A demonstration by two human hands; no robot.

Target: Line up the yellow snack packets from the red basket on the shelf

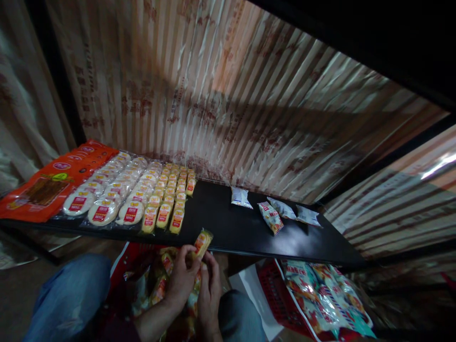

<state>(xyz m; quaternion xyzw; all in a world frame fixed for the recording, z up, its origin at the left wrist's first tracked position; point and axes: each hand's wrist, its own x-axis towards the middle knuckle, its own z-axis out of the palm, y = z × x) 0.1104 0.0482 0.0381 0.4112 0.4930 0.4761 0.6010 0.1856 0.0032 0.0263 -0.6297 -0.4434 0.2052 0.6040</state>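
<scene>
A small yellow wrapped snack cake (203,242) with a red-and-white label is held up at the shelf's front edge. My left hand (182,275) pinches its lower left side. The fingers of my right hand (210,289) close on its lower end. Between the hands more yellow wrapping shows; whether it is a second cake, I cannot tell. Below them a red basket (121,259) holds several similar packets (158,289). On the black shelf (221,218), rows of matching wrapped cakes (164,214) stand to the left of my hands.
Left of the cakes lie rows of round white wrapped pastries (103,211) and a large orange packet (50,183). Several small bags (270,217) lie farther right on the shelf. A second red basket (270,289) with larger bags stands below right. Striped sheeting (199,95) hangs behind.
</scene>
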